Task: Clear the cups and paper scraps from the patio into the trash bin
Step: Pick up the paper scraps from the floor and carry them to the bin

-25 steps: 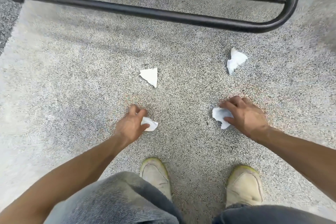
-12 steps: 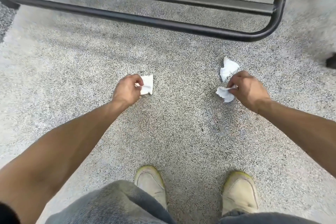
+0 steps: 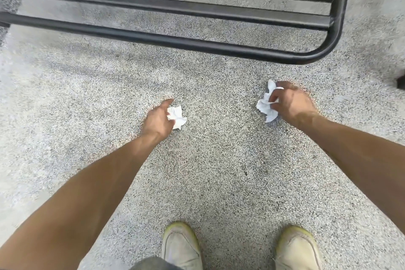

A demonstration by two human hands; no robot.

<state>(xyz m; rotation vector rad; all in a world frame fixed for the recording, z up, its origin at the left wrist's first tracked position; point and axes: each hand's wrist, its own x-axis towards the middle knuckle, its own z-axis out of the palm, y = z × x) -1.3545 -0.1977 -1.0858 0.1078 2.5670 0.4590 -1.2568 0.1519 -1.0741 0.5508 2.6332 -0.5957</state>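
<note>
We looked down on a speckled patio floor (image 3: 219, 182), grey and pebbled, filling the view. Across the top ran a black metal frame (image 3: 197, 44) with parallel bars, curving at its right corner. At the bottom edge were our two pale shoes (image 3: 182, 245), toes pointing forward.

Both bare arms reached out and down. The left hand (image 3: 156, 119) was knuckles-up, its forefinger extended forward, and its grip was clenched round a crumpled white paper scrap (image 3: 178, 117) that poked out on the thumb side. The right hand (image 3: 291, 104) was nearer the frame, fingers curled, its grip holding a bigger bunch of white paper (image 3: 266, 106) that stuck out above and below the fingers; whether that bunch was one scrap or two we could not tell.

We judged the step in hand to be gathering scraps off the floor. No cups and no trash bin were in view, so the next move called for straightening up, keeping both grips tight, and finding the bin.
</note>
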